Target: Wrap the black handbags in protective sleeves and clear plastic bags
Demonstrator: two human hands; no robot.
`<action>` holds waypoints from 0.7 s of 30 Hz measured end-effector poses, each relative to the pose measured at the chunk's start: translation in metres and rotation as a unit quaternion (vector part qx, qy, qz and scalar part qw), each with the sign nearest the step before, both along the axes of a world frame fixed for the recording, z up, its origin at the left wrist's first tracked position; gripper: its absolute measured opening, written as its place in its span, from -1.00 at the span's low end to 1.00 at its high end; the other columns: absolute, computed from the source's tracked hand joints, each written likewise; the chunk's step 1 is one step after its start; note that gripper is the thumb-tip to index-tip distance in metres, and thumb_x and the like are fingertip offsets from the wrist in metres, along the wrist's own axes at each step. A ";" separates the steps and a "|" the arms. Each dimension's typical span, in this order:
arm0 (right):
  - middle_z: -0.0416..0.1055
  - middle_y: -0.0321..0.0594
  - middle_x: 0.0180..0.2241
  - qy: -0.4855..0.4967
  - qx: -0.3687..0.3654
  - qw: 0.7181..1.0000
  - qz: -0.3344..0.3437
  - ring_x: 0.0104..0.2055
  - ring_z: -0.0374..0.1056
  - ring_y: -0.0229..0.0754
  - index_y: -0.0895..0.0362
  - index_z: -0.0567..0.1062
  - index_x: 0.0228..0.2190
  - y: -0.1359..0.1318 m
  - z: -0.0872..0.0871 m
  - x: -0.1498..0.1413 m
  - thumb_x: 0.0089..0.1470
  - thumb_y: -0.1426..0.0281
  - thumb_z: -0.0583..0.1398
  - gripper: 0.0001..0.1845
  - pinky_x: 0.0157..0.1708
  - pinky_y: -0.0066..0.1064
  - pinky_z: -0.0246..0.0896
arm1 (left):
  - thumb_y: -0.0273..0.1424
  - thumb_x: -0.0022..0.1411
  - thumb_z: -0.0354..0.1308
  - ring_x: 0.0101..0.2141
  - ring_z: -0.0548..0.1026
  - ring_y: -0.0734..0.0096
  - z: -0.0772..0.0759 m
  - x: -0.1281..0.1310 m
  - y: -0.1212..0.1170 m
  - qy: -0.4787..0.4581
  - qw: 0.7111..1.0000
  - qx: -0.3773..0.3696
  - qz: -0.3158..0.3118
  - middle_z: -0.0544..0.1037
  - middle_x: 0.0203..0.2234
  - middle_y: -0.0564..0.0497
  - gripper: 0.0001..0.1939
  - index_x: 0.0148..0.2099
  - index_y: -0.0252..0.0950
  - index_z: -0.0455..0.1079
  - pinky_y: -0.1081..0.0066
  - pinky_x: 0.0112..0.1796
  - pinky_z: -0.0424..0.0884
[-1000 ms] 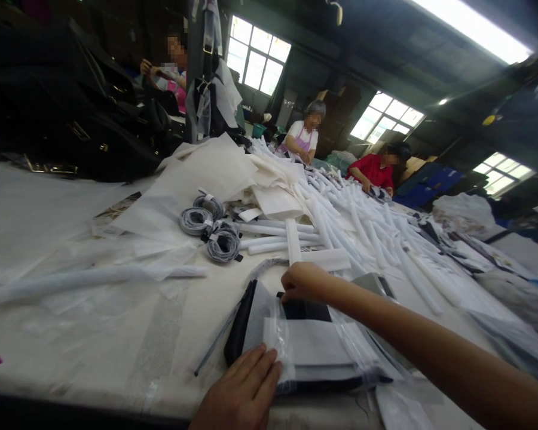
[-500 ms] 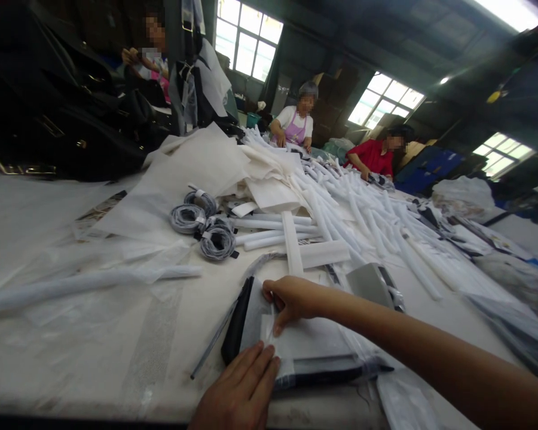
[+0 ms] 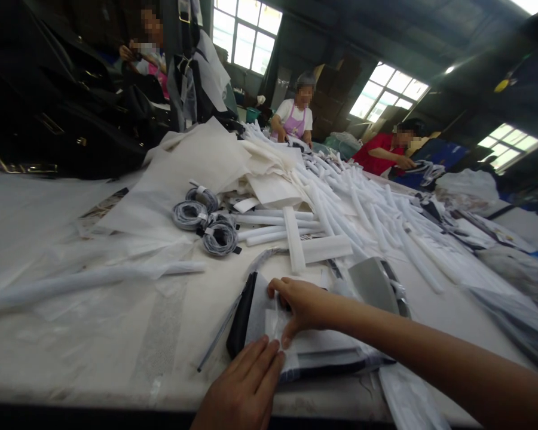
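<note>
A black handbag (image 3: 241,322) lies on its side in front of me, its face covered by white translucent wrapping (image 3: 323,341). My left hand (image 3: 246,382) rests flat on the bag's near left edge, fingers stretched out and side by side. My right hand (image 3: 302,307) arches over the wrapping from the right. Its fingers bend down at the far side, while the thumb presses nearer my left fingertips, with a gap between. Beyond the bag curves its wrapped strap (image 3: 266,255). A grey flap-like piece (image 3: 372,286) stands at the bag's right.
Wrapped cord coils (image 3: 220,235) sit past the bag, near white foam strips (image 3: 325,249). White foam tubes (image 3: 363,209) and paper sheets (image 3: 206,152) pile up farther back. Black bags (image 3: 72,119) heap at the left. Several co-workers, one in a purple apron (image 3: 295,124), work beyond.
Both hands stay on the bag, the right thumb and fingers slightly shifted. The view moves a little. The co-worker in red has raised their hands with an item, farther right.
</note>
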State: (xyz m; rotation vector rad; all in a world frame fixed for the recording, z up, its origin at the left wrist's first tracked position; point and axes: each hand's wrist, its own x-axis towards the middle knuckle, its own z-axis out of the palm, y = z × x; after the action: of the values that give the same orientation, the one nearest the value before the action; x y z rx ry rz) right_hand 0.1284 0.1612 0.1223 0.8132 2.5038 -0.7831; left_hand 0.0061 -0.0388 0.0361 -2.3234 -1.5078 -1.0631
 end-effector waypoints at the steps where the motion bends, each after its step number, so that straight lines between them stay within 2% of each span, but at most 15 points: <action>1: 0.40 -0.32 -0.34 -0.003 -0.009 1.000 -0.006 -0.35 0.34 -0.13 0.08 0.38 -0.12 0.004 -0.004 -0.003 -0.56 0.15 0.57 -0.09 -0.37 -0.40 0.16 | -0.63 0.26 -0.03 0.03 0.57 0.23 -0.001 0.000 0.001 -0.002 1.000 0.002 -0.001 0.60 0.02 -0.08 -0.57 0.10 -0.39 0.47 0.35 0.01 0.54; 5: 0.37 -0.44 -0.50 -0.014 -0.072 0.996 -0.050 -0.47 0.37 -0.20 0.08 0.35 -0.32 0.022 -0.014 -0.008 -0.49 0.12 0.55 -0.28 -0.47 -0.44 0.21 | -0.62 0.27 -0.05 0.01 0.58 0.19 -0.002 -0.001 0.002 -0.010 1.000 0.004 -0.006 0.61 0.00 -0.11 -0.58 0.09 -0.41 0.47 0.32 -0.04 0.58; 8: 0.37 -0.47 -0.56 -0.020 -0.129 0.987 -0.094 -0.54 0.43 -0.22 0.08 0.31 -0.36 0.032 -0.019 -0.008 -0.24 0.11 0.47 -0.45 -0.55 -0.47 0.30 | -0.63 0.24 -0.05 0.00 0.58 0.17 0.000 -0.001 0.002 -0.008 1.000 -0.007 -0.001 0.60 0.01 -0.12 -0.56 0.09 -0.42 0.47 0.29 -0.05 0.59; 10: 0.40 -0.42 -0.50 -0.009 -0.134 0.983 -0.123 -0.54 0.46 -0.24 0.09 0.32 -0.36 0.034 -0.019 -0.008 -0.07 0.16 0.40 -0.58 -0.57 -0.48 0.35 | -0.63 0.22 -0.06 0.01 0.58 0.17 0.002 -0.001 0.000 -0.007 1.000 -0.010 0.003 0.60 0.03 -0.12 -0.54 0.10 -0.41 0.46 0.28 -0.05 0.59; 13: 0.46 -0.26 -0.30 0.023 -0.104 0.984 -0.146 -0.49 0.49 -0.26 0.13 0.39 -0.27 0.030 -0.009 -0.004 0.11 0.21 0.27 -0.73 -0.51 -0.44 0.42 | -0.63 0.20 -0.05 -0.01 0.59 0.19 0.003 0.000 -0.001 -0.007 1.000 0.003 0.005 0.61 0.01 -0.10 -0.54 0.08 -0.39 0.48 0.30 -0.06 0.60; 14: 0.47 -0.21 -0.22 0.033 -0.090 0.985 -0.144 -0.45 0.51 -0.24 0.13 0.42 -0.19 0.025 -0.004 -0.002 0.12 0.21 0.27 -0.70 -0.46 -0.41 0.44 | -0.62 0.20 -0.05 -0.02 0.60 0.20 0.004 0.000 -0.001 -0.004 1.000 0.009 0.004 0.61 0.00 -0.10 -0.55 0.07 -0.38 0.48 0.31 -0.07 0.59; 15: 0.46 -0.16 -0.15 0.044 -0.075 0.987 -0.138 -0.40 0.53 -0.20 0.12 0.42 -0.08 0.020 0.002 0.001 0.08 0.19 0.30 -0.58 -0.39 -0.36 0.46 | -0.62 0.20 -0.04 -0.03 0.60 0.20 0.004 0.000 0.000 0.000 1.000 0.013 0.003 0.61 0.00 -0.08 -0.55 0.07 -0.37 0.48 0.32 -0.06 0.59; 17: 0.40 -0.07 0.01 0.061 -0.039 0.991 -0.115 -0.20 0.53 -0.01 0.02 0.33 0.16 0.006 0.009 0.007 -0.14 0.17 0.45 -0.15 -0.18 -0.17 0.45 | -0.62 0.19 -0.04 -0.02 0.60 0.20 0.004 -0.001 0.000 0.008 1.000 0.015 0.000 0.61 0.01 -0.07 -0.53 0.08 -0.36 0.48 0.32 -0.05 0.58; 19: 0.31 0.00 0.12 0.064 0.022 0.995 -0.079 -0.02 0.46 0.21 -0.07 0.14 0.31 -0.007 0.009 0.012 -0.35 0.16 0.53 0.24 -0.01 0.00 0.33 | -0.62 0.18 -0.05 -0.01 0.59 0.19 0.003 -0.001 0.000 0.014 1.000 0.014 -0.002 0.60 0.02 -0.07 -0.53 0.08 -0.36 0.48 0.32 -0.05 0.58; 21: 0.28 0.05 0.16 0.058 0.077 0.994 -0.053 0.04 0.41 0.31 -0.07 0.05 0.36 -0.015 0.004 0.014 -0.39 0.14 0.54 0.34 0.03 0.06 0.28 | -0.62 0.20 -0.05 -0.02 0.60 0.20 0.002 -0.001 0.002 0.019 1.000 0.015 0.000 0.60 0.01 -0.07 -0.54 0.07 -0.36 0.48 0.33 -0.06 0.58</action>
State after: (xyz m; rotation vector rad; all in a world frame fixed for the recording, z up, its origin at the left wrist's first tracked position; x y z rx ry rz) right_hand 0.1419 0.1460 0.1263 0.9877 2.6687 -0.6947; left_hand 0.0048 -0.0371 0.0381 -2.3093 -1.4672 -1.0277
